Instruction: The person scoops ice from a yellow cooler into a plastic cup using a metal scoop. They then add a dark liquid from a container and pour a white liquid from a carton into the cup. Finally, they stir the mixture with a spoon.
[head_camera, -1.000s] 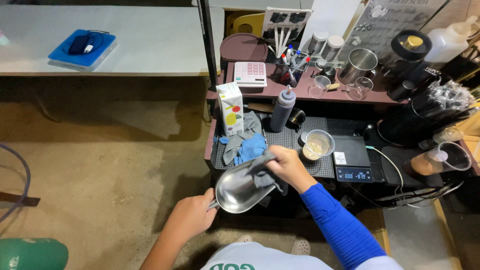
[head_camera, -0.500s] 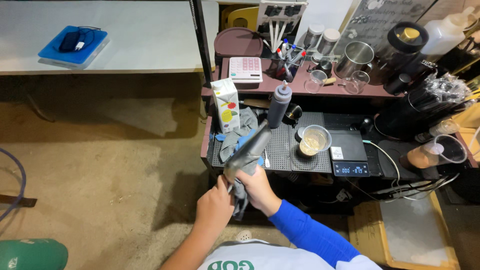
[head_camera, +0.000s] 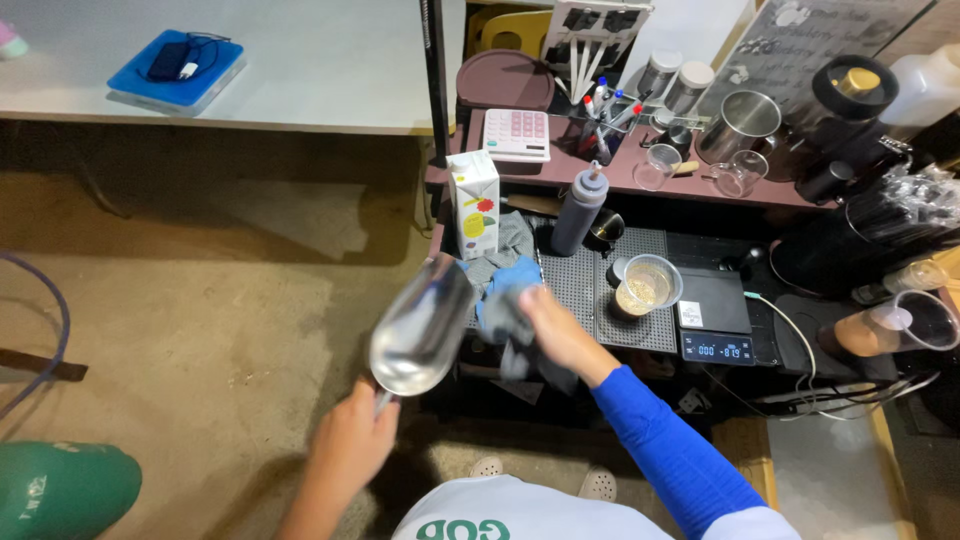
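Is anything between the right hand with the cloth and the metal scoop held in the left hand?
Nothing visible. The right hand grips the blue-grey cloth right beside the metal scoop, which the left hand holds by its handle; no object sits between them.

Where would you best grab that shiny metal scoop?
By its short handle at the near, narrow end of the shiny metal scoop, coming from below, as the left hand does; the wide bowl is smooth, tilted and open toward the counter.
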